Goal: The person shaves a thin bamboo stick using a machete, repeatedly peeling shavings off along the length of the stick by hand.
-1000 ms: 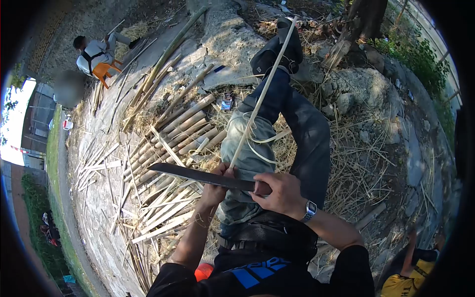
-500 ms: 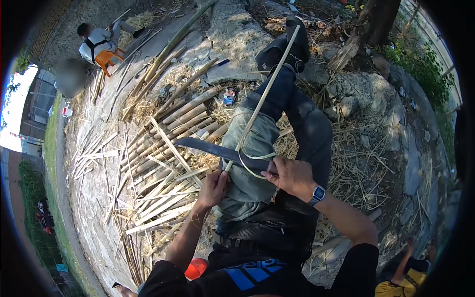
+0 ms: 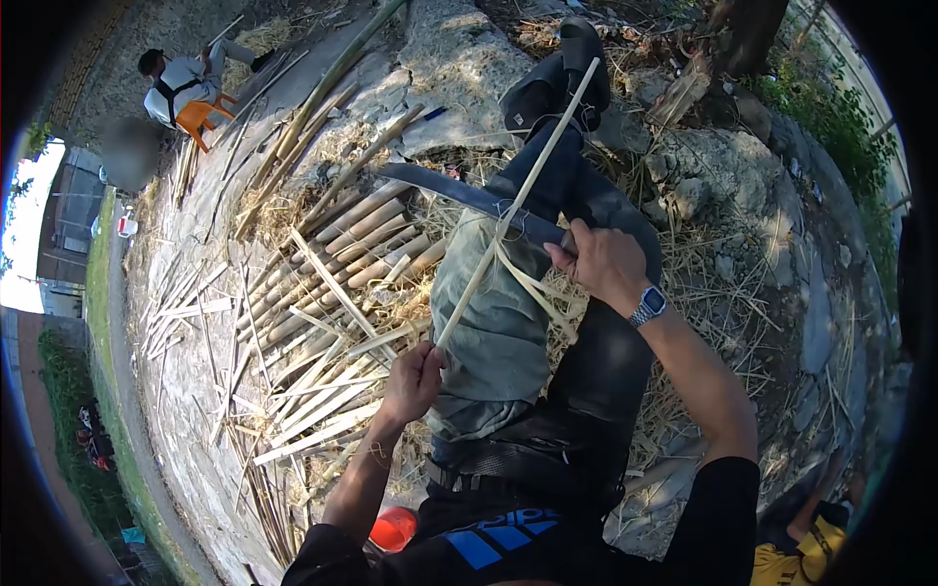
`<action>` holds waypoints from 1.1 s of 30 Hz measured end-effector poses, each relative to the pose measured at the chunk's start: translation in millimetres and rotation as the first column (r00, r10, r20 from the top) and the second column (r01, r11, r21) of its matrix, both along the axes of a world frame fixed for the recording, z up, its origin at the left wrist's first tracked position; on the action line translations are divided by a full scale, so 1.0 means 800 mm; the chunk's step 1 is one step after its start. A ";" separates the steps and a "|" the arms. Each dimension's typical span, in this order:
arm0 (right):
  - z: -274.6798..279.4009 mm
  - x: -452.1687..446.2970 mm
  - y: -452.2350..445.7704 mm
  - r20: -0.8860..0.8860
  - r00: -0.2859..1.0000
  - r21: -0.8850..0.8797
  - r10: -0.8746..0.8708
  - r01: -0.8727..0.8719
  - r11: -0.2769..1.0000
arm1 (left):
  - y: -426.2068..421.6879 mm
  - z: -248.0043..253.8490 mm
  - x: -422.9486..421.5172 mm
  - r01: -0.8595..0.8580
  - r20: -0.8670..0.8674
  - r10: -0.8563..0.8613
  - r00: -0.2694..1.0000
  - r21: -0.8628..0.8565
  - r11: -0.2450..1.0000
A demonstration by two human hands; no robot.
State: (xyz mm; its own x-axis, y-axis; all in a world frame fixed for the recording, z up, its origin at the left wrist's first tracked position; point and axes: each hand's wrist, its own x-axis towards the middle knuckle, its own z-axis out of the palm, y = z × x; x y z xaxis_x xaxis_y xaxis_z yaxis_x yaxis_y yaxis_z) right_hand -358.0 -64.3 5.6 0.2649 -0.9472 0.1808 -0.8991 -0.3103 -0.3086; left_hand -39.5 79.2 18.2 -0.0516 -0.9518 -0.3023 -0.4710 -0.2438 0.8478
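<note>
My left hand is closed around the lower end of a long pale bamboo strip, which slants up across my legs toward my shoes. In my right hand is the handle of a machete. Its dark, long blade points up and left and crosses the strip, touching it or very close to it. A peeled sliver hangs off the strip below the blade. Under the strip, a grey-green cloth covers my thigh.
Bamboo poles and split strips lie on the ground to the left, shavings to the right. A person sits on an orange chair at the upper left. A red container is beside my hip. Another person's yellow clothing shows lower right.
My right hand and the machete have moved up and to the right along the strip. The thin curled peel now hangs below the blade. My left hand has shifted slightly downward.
</note>
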 end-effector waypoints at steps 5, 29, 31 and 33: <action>0.010 0.046 0.028 -0.002 1.000 0.051 -0.020 0.020 0.999 | -0.011 -0.005 -0.016 -0.025 -0.018 0.024 1.000 -0.044 0.999; 0.027 -0.002 -0.003 0.193 0.981 0.033 0.018 -0.025 0.999 | 0.086 0.029 0.092 0.000 -0.082 0.010 0.997 0.125 0.992; 0.027 0.013 0.019 0.173 0.977 -0.019 0.123 -0.122 0.992 | 0.076 0.036 0.088 0.030 -0.065 -0.023 0.998 0.106 0.994; 0.028 0.008 0.017 0.129 0.973 0.025 0.194 -0.199 0.980 | 0.089 0.039 0.110 0.036 -0.071 -0.028 0.997 0.110 0.993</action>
State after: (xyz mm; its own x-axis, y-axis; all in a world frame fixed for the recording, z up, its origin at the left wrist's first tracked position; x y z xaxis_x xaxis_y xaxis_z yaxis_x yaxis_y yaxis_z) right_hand -351.4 -50.6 27.6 0.4237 -0.8856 0.1901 -0.7753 -0.4631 -0.4295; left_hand 48.1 150.2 49.5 -0.1057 -0.9099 -0.4011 -0.4212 -0.3244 0.8470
